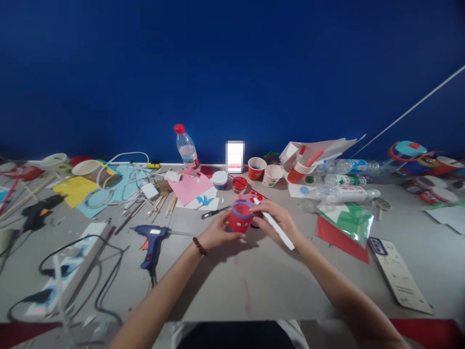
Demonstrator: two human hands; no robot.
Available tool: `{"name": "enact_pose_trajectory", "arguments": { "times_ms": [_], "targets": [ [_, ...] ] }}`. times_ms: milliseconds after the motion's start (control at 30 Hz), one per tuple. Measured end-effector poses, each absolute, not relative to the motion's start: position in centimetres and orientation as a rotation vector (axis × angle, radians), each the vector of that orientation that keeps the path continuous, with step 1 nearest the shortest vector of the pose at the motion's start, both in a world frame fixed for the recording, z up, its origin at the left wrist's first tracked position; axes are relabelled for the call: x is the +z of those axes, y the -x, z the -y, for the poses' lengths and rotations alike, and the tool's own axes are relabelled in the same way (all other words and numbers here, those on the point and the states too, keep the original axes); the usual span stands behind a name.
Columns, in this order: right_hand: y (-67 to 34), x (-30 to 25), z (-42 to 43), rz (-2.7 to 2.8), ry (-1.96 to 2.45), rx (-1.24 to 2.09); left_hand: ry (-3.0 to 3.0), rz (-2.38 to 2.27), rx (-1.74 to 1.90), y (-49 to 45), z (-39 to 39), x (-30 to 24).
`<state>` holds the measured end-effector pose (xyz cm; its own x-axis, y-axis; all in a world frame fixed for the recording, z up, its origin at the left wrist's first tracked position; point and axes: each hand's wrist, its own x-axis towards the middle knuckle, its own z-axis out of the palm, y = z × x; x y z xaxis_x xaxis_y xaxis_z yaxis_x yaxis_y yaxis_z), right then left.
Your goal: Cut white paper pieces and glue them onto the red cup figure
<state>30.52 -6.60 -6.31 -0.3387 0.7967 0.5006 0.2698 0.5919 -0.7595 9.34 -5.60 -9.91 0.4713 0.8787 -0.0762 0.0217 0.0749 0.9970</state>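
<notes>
My left hand point(218, 231) is wrapped round a small red cup point(240, 224) with a purple rim and white dots, held above the table in front of me. In my right hand point(278, 220) is a long white marker point(278, 230), slanting down toward me. The fingertips of that hand reach the cup's right edge. Pink pieces stick up behind the cup's rim. Beyond the cup stands an open jar of red paint point(240, 183), and a black pen point(215, 213) lies left of it.
A blue glue gun point(154, 242) and a power strip point(69, 269) with cables lie at left. Behind are a water bottle point(187, 150) and paper cups point(273, 175). Plastic bottles point(343, 194), a green packet point(350, 220) and a phone point(399, 276) lie at right.
</notes>
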Motion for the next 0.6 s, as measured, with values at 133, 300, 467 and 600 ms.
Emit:
{"name": "enact_pose_trajectory", "arguments": {
  "times_ms": [133, 300, 467, 600],
  "targets": [
    [-30.4, -6.5, 7.9, 1.543, 0.815, 0.935, -1.072, -0.832, 0.800, -9.7, 6.6, -10.0],
    [-29.8, -9.2, 9.5, 1.354, 0.828, 1.044, -0.822, -0.851, 0.843, -9.2, 7.2, -10.8],
    [-28.0, -10.8, 10.4, 1.307, 0.932, 1.069, -0.692, -0.950, 0.914, -9.2, 7.1, -11.6],
    [-27.7, -11.7, 10.0, 1.237, 0.957, 1.012, -0.682, -1.102, 0.993, -10.0, 7.3, -11.8]
  ]
}}
